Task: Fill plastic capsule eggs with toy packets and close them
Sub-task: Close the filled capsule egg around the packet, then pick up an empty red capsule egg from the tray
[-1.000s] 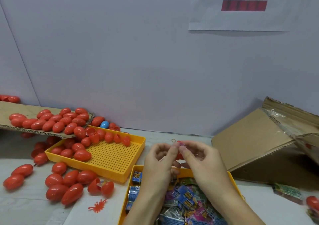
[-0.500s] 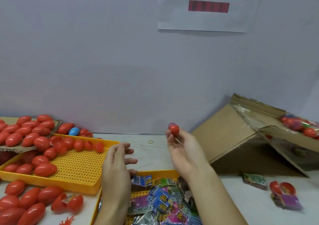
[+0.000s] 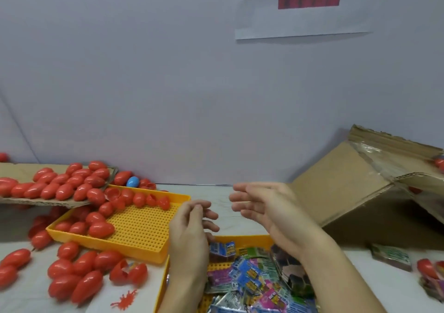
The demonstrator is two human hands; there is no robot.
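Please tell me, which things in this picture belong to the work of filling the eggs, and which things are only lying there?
For the job:
red capsule eggs
toy packets
open egg halves
yellow tray
left hand and right hand, both holding nothing

Only lying there:
cardboard box
paper sign
blue egg
red splat toy

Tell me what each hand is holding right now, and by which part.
Nothing. The left hand and the right hand both hover empty, fingers loose, above the tray of toy packets.
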